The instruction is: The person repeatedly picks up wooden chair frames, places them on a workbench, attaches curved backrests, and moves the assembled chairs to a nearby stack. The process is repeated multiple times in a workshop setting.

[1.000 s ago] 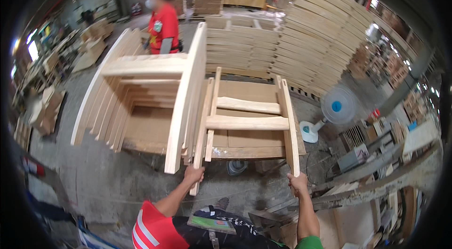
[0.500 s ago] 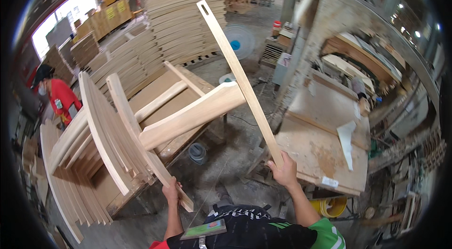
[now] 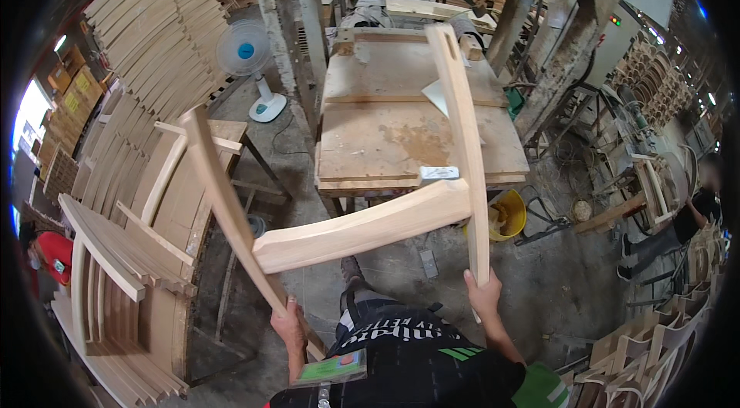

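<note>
- Wooden frame (image 3: 362,227), H-shaped: two long rails joined by one broad, curved crosspiece, held in the air in front of the person, above the floor.
- The left hand (image 3: 290,327) is wrapped around the left rail (image 3: 223,192) near its lower end; the right hand (image 3: 482,296) is clamped on the right rail (image 3: 462,123), also low down.
- It looks stiff and moderately light, probably manageable for two hands; the bare wood should grip well. The long upper ends likely make it top-heavy when held this low.
- Good places to hold are the rails close to the crosspiece, one hand each side, so that the joints are not twisted. The right rail's slotted upper end and the edges could dent if knocked.
- Ahead is the front counter (image 3: 366,126), with a thin white piece (image 3: 435,97) and a small white item (image 3: 439,173) at its near edge, too small to identify. The right rail overlaps it in view; whether they touch is unclear.
- Metal posts (image 3: 563,61) flank that counter and could catch a rail swung wide. A yellow bucket (image 3: 510,215) stands beyond the right rail.
- On the left counter (image 3: 221,130) are more curved frames (image 3: 100,254); a fan (image 3: 267,108) stands behind it.
</note>
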Demonstrator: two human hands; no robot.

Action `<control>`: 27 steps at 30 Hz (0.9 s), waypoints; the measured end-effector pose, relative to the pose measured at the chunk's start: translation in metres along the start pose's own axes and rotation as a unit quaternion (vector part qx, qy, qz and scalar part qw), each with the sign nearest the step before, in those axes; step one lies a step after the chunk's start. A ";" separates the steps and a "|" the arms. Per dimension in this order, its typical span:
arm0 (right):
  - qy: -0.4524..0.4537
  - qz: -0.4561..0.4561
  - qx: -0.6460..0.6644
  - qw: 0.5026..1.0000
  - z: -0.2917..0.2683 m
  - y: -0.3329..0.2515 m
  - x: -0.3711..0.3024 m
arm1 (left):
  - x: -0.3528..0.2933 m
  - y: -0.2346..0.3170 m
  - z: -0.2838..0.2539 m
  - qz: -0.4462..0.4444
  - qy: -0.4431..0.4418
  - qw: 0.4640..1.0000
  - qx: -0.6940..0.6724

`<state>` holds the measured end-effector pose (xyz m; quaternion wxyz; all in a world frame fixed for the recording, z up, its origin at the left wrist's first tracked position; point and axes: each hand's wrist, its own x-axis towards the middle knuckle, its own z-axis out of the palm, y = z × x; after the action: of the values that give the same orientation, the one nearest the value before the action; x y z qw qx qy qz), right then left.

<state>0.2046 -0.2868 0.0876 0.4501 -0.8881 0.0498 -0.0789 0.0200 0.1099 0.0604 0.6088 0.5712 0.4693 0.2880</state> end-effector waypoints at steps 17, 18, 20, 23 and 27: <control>-0.049 0.189 -0.109 0.975 -0.045 0.062 0.183 | 0.056 0.061 0.260 -0.010 -0.172 0.955 0.240; -0.053 0.184 -0.112 0.975 -0.042 0.067 0.198 | 0.057 0.064 0.277 -0.017 -0.170 0.951 0.259; -0.061 0.172 -0.112 0.977 -0.037 0.077 0.214 | 0.064 0.071 0.296 -0.020 -0.157 0.944 0.289; -0.068 0.122 -0.129 0.982 -0.029 0.092 0.210 | 0.066 0.056 0.300 0.013 -0.134 0.936 0.324; -0.064 0.182 -0.072 0.979 -0.055 0.104 0.180 | 0.053 0.042 0.294 0.026 -0.156 0.928 0.336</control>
<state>0.3693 -0.4201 0.0526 0.3938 -0.8976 0.1870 0.0651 0.3135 0.0389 0.0607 0.4389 0.7920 0.4228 0.0360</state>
